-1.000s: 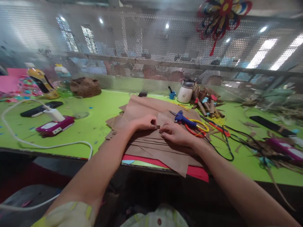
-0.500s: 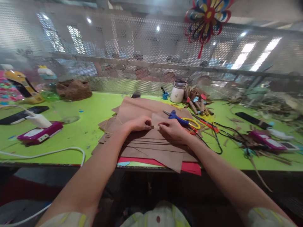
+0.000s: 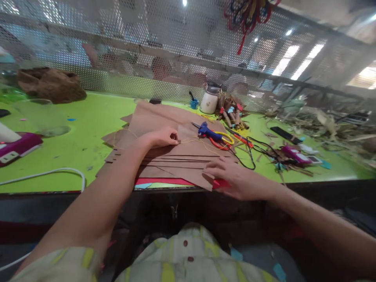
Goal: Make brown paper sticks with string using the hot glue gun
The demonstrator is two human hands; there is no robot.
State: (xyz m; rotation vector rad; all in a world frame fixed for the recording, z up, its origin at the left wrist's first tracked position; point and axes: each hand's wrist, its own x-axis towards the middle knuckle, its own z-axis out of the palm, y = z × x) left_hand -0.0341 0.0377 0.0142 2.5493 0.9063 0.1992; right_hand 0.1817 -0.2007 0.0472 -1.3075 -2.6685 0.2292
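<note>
My left hand (image 3: 163,138) rests over a stack of brown paper sheets (image 3: 167,113), thumb and fingers pinched together. A thin yellow thread (image 3: 190,140) runs from its fingertips, along with a tiny brown bit at the pinch. My right hand (image 3: 232,176) is at the front edge of the stack, fingers apart and slightly bent, beside the corner of the lowest brown sheet; nothing is visible in it. Blue-handled scissors (image 3: 205,129) lie on the paper, with yellow and red handle loops (image 3: 226,139) next to them. Red paper (image 3: 164,181) peeks out under the stack.
A white lidded jar (image 3: 210,98), a small blue pot (image 3: 194,103) and rolled brown paper pieces (image 3: 232,115) stand at the back. Black cords (image 3: 258,147) and a purple device (image 3: 293,154) lie right. A clear cup (image 3: 41,117) and purple power strip (image 3: 20,148) are left.
My right hand has left the thread beside my left hand and moved toward me and to the right, its fingers opening. My left hand keeps its pinch. The view has turned right and down.
</note>
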